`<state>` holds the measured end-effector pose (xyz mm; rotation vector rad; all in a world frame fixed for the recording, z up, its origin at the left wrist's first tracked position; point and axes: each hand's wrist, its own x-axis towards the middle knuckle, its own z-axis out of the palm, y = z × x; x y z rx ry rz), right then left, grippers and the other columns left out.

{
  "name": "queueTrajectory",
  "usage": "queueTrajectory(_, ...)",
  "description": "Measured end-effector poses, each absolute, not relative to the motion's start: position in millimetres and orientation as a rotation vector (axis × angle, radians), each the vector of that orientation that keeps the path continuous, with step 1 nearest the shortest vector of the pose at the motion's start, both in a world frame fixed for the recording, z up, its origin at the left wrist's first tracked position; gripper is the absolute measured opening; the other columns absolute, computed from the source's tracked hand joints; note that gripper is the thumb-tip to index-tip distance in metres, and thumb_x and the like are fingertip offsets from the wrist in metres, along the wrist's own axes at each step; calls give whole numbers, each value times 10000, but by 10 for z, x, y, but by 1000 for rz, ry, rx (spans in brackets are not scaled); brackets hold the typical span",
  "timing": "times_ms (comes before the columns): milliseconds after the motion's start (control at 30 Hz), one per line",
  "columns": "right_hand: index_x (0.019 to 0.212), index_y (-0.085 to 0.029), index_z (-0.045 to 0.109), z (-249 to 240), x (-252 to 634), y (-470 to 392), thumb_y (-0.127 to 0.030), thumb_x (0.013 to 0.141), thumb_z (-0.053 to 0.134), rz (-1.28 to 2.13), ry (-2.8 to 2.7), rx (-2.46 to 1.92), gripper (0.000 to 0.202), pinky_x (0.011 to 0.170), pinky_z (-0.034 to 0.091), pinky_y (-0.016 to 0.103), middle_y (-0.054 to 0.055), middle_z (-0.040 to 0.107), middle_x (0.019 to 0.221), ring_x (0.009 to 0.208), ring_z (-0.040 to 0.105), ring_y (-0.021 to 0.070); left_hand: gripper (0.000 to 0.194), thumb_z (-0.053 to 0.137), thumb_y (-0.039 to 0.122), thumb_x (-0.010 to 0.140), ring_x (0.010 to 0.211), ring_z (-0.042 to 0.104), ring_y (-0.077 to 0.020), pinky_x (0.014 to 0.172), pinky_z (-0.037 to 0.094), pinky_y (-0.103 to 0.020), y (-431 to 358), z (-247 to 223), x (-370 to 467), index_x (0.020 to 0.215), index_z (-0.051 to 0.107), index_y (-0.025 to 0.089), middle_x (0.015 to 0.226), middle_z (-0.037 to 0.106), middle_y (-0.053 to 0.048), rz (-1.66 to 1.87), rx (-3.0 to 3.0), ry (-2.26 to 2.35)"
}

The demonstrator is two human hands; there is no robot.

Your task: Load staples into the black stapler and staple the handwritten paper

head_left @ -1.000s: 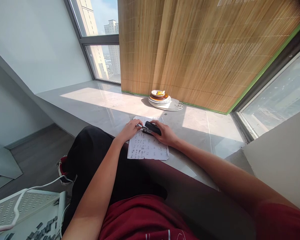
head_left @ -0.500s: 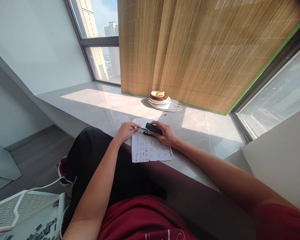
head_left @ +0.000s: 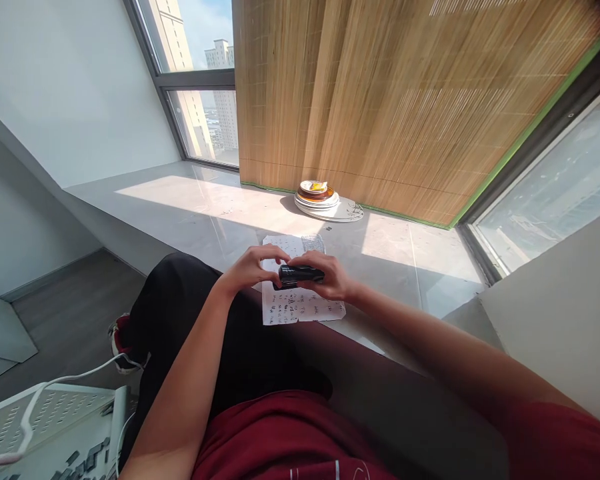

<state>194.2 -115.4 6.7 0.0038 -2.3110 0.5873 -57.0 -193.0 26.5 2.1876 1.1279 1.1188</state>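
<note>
A black stapler [head_left: 300, 274] is held above a sheet of handwritten paper [head_left: 290, 310] on the pale sill. My right hand [head_left: 331, 277] wraps round its right end, fingers closed on it. At the stapler's left end is my left hand [head_left: 254, 267], its thumb and forefinger curved round the tip and touching it. The stapler looks closed, and part of it is hidden by my fingers. The paper lies flat, with its lower edge at the sill's front.
A stack of plates [head_left: 316, 200] stands at the back of the sill [head_left: 180, 213], by a bamboo blind [head_left: 360, 100]. My knee [head_left: 180, 280] is at the front edge. A white cable [head_left: 80, 377] crosses a pale rack at lower left.
The stapler's top has swung down from open to closed, and it has turned in my right hand. My left hand has moved from the thin metal part to the stapler's end.
</note>
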Motion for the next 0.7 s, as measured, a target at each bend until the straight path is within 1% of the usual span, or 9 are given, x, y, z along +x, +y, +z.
queueTrajectory(133, 1295, -234, 683, 82, 1945, -1142, -435, 978, 696, 539, -2312, -52, 376, 885, 584, 430, 91, 779, 1077, 949, 726, 254, 295, 864, 358, 795, 985, 663, -237, 913, 529, -372, -1893, 224, -505, 1035, 758, 221, 1023, 748, -46, 1128, 2205, 1215)
queueTrajectory(200, 1325, -243, 670, 150, 2035, -1030, -440, 978, 689, 557, -2296, -172, 400, 917, 592, 441, 97, 771, 1174, 1019, 732, 264, 249, 801, 396, 869, 1030, 665, -243, 944, 528, -387, -1889, 197, -467, 1039, 738, 225, 1077, 749, -55, 1224, 2161, 1347)
queueTrajectory(267, 1357, -254, 659, 234, 2203, -840, -444, 973, 682, 532, -2275, -316, 429, 972, 587, 466, 98, 748, 1274, 1109, 723, 282, 201, 675, 401, 974, 1098, 661, -252, 993, 516, -406, -1901, 173, -412, 1063, 725, 227, 1140, 748, -70, 1223, 2157, 1477)
queueTrajectory(333, 1355, -254, 674, 284, 2442, -589, -451, 957, 689, 480, -2265, -453, 443, 1017, 572, 492, 94, 742, 1300, 1157, 711, 298, 232, 577, 369, 1029, 1229, 626, -272, 1075, 476, -432, -1920, 145, -357, 1162, 719, 243, 1269, 729, -78, 1031, 2236, 1533)
queueTrajectory(433, 1344, -250, 696, 229, 2848, -196, -497, 926, 711, 564, -2217, -601, 485, 990, 592, 510, 85, 767, 1246, 1098, 735, 307, 305, 551, 324, 1028, 1390, 538, -307, 1162, 400, -471, -1931, 92, -316, 1285, 708, 277, 1460, 651, -62, 666, 2331, 1561)
queueTrajectory(500, 1308, -233, 727, 130, 3061, 1, -530, 894, 744, 641, -2235, -671, 510, 1008, 585, 552, 96, 779, 1221, 1094, 741, 335, 291, 538, 315, 1027, 1352, 564, -321, 1147, 406, -483, -1918, 66, -321, 1235, 735, 268, 1410, 678, -67, 584, 2347, 1624)
queueTrajectory(600, 1311, -237, 743, -2, 3175, 119, -541, 872, 772, 750, -2293, -685, 535, 1072, 550, 597, 104, 769, 1273, 1167, 724, 370, 242, 547, 339, 1020, 1155, 643, -313, 1069, 460, -476, -1887, 51, -331, 1087, 757, 240, 1176, 726, -90, 605, 2366, 1696)
queueTrajectory(667, 1341, -257, 733, -34, 3113, 89, -536, 888, 762, 797, -2316, -634, 533, 1105, 532, 595, 91, 754, 1315, 1217, 708, 367, 233, 565, 367, 1012, 1088, 648, -305, 1043, 476, -472, -1875, 37, -310, 1074, 746, 235, 1119, 699, -96, 615, 2389, 1692)
queueTrajectory(700, 1352, -265, 728, -33, 3056, 53, -536, 897, 755, 804, -2334, -596, 530, 1108, 534, 583, 84, 751, 1325, 1225, 706, 359, 247, 555, 371, 1017, 1099, 642, -305, 1047, 475, -471, -1874, 25, -290, 1113, 738, 236, 1147, 684, -102, 620, 2404, 1678)
